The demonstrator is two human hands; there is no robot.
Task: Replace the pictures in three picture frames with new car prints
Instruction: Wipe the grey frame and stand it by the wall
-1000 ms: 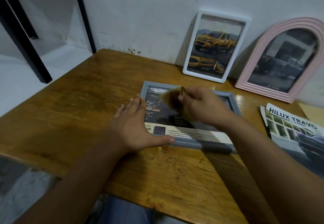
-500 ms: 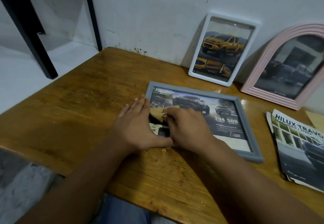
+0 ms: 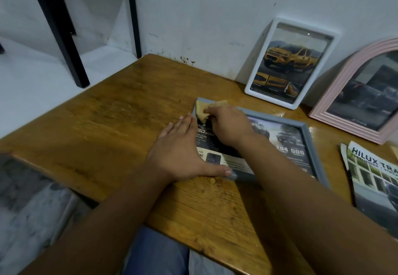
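Yellow cloth [image 3: 203, 111] in right hand [image 3: 229, 125]

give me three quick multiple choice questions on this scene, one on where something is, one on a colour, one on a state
1. Where is the white frame?
A. leaning on the wall
B. flat on the table
C. on the floor

2. What colour is the arched frame?
A. grey
B. pink
C. black

3. What is the right hand doing?
A. resting open on the table
B. lifting the magazine
C. holding a cloth on the grey frame

Answers: 1 A, it stands tilted against the wall. 2 B, its ribbed arch is pink. 3 C, its fingers pinch the tan cloth at the frame's far corner while the left hand lies flat on the near corner.
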